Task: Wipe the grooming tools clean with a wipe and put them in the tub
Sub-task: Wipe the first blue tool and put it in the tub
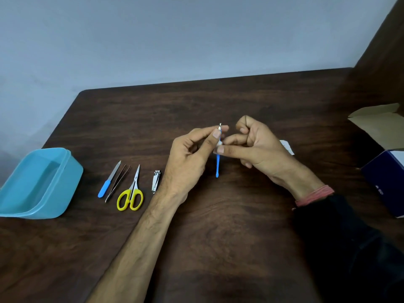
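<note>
Mid-table, I have the blue cuticle tool [217, 165] upright: my left hand [192, 154] pinches its metal tip, my right hand [251, 145] pinches a small wipe [219, 143] around the shaft. Light, stiff, thin, probably slippery; I'd grip the handle, avoiding the point.

Blue-handled cuticle pusher [217, 165] upright midair (white wipe [219, 144] around it), blue tub [65, 171] left.

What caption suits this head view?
Left hand and right hand wipe a blue tool; four tools wait beside the tub.
</note>
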### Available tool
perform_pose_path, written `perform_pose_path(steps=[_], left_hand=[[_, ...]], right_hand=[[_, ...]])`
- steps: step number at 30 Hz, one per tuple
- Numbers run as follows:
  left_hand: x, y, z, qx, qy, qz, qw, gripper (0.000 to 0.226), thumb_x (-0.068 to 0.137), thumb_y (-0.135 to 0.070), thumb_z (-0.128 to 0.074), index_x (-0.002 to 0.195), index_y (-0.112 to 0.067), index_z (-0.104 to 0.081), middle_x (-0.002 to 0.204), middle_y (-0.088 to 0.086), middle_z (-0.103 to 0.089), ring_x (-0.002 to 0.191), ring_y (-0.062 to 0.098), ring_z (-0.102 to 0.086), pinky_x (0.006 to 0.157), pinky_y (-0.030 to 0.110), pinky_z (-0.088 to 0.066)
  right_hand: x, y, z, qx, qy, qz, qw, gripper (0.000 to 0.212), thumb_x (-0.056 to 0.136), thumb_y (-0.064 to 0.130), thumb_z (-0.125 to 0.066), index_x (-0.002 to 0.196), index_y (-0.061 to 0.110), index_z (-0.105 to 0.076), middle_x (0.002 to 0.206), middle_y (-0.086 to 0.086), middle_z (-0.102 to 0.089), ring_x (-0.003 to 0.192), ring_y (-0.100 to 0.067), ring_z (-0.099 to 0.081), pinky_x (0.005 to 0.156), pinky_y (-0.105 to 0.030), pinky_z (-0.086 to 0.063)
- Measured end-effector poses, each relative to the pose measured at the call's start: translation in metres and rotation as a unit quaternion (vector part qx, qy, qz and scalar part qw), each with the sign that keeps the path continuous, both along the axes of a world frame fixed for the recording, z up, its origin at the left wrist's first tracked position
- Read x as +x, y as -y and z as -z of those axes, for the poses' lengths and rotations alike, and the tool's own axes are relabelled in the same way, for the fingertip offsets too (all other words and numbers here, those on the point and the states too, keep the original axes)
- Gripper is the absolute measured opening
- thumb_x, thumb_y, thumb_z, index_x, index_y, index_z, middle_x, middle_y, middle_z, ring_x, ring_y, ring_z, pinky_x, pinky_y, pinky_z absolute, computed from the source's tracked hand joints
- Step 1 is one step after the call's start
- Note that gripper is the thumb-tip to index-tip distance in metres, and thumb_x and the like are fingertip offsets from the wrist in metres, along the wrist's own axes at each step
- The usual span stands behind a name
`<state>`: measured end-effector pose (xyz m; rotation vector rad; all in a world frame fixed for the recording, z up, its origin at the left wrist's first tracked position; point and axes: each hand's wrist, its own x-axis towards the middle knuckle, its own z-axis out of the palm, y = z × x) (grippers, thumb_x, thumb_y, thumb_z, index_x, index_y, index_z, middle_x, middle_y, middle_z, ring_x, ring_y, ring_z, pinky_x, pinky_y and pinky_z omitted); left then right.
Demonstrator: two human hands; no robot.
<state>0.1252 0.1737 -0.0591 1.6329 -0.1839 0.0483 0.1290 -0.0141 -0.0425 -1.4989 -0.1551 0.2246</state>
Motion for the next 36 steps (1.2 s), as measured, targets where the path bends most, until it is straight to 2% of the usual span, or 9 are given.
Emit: perform_pose_path(steps=[5,10,15,19,22,25,31,33,36], left_hand=[[0.0,-0.003,-0.003,-0.035,-0.042,-0.017,0.998,0.019,0.105,-0.027,-0.076,0.117,-0.018,-0.087,0.098,-0.004,-0.084,0.062,0.0,-0.054,0.049,0.015,-0.036],[0.003,-0.005,-0.003,-0.061,-0.062,-0.043,0.995,0.017,0.104,-0.03,-0.077,0.116,-0.022,-0.087,0.101,-0.004,-0.084,0.053,0.004,-0.042,0.043,0.022,-0.032],[0.007,-0.007,-0.001,-0.078,-0.053,-0.045,0.994,0.018,0.11,-0.026,-0.07,0.12,-0.022,-0.084,0.106,-0.002,-0.084,0.05,0.004,-0.036,0.043,0.019,-0.035],[0.006,-0.007,-0.001,-0.072,-0.046,-0.028,0.996,0.021,0.113,-0.024,-0.064,0.124,-0.021,-0.082,0.108,-0.001,-0.083,0.05,0.004,-0.035,0.043,0.019,-0.036],[0.006,-0.006,0.0,-0.062,-0.045,-0.025,0.997,0.021,0.113,-0.023,-0.064,0.124,-0.021,-0.082,0.105,-0.001,-0.084,0.051,0.004,-0.035,0.043,0.021,-0.034],[0.006,-0.003,0.0,-0.09,-0.042,-0.068,0.993,0.016,0.109,-0.026,-0.072,0.119,-0.023,-0.084,0.101,0.0,-0.085,0.051,0.009,-0.033,0.044,0.029,-0.028],[0.007,-0.002,0.002,-0.13,-0.037,-0.143,0.98,0.018,0.103,-0.024,-0.08,0.119,-0.016,-0.084,0.1,0.002,-0.087,0.053,0.005,-0.042,0.044,0.023,-0.033],[0.006,0.0,0.003,-0.107,-0.028,-0.116,0.987,0.016,0.105,-0.024,-0.077,0.119,-0.019,-0.084,0.099,0.001,-0.087,0.051,0.004,-0.043,0.043,0.022,-0.034],[0.003,0.004,0.004,-0.06,-0.023,-0.042,0.997,0.018,0.109,-0.022,-0.072,0.123,-0.02,-0.083,0.097,0.001,-0.086,0.05,0.001,-0.049,0.042,0.019,-0.041]], right_hand=[[-0.005,-0.003,-0.003,-0.026,0.041,0.003,0.999,0.055,0.094,-0.005,-0.08,0.101,0.019,-0.031,0.101,-0.029,-0.078,0.054,0.0,-0.057,0.048,-0.012,-0.038],[-0.003,-0.002,-0.001,-0.042,0.041,-0.013,0.998,0.05,0.093,-0.002,-0.082,0.097,0.018,-0.036,0.102,-0.02,-0.082,0.048,0.002,-0.049,0.05,-0.011,-0.039],[-0.001,-0.003,0.008,-0.076,0.038,-0.034,0.996,0.047,0.09,0.009,-0.089,0.099,0.019,-0.043,0.097,-0.008,-0.085,0.057,-0.008,-0.036,0.059,-0.022,-0.037],[0.0,-0.001,0.01,-0.052,0.035,-0.02,0.998,0.049,0.092,0.006,-0.086,0.1,0.02,-0.04,0.098,-0.009,-0.085,0.063,-0.016,-0.042,0.064,-0.024,-0.04],[0.001,-0.001,0.011,-0.047,0.031,-0.024,0.998,0.049,0.093,0.009,-0.086,0.101,0.019,-0.039,0.1,-0.009,-0.085,0.078,-0.026,-0.048,0.076,-0.039,-0.044],[0.0,-0.001,0.011,-0.056,0.037,-0.025,0.997,0.05,0.093,0.009,-0.086,0.099,0.02,-0.037,0.1,-0.008,-0.085,0.066,-0.02,-0.039,0.068,-0.031,-0.04],[0.001,-0.002,0.011,-0.074,0.049,-0.026,0.996,0.052,0.094,0.006,-0.085,0.097,0.02,-0.035,0.098,-0.007,-0.086,0.055,-0.01,-0.03,0.058,-0.028,-0.031],[0.001,-0.003,0.014,-0.074,0.054,-0.029,0.995,0.051,0.093,0.005,-0.086,0.098,0.019,-0.037,0.097,-0.009,-0.085,0.057,-0.022,-0.036,0.061,-0.035,-0.034],[0.001,-0.004,0.017,-0.059,0.061,-0.024,0.996,0.046,0.093,0.003,-0.086,0.103,0.014,-0.042,0.098,-0.015,-0.084,0.076,-0.047,-0.069,0.079,-0.046,-0.045]])
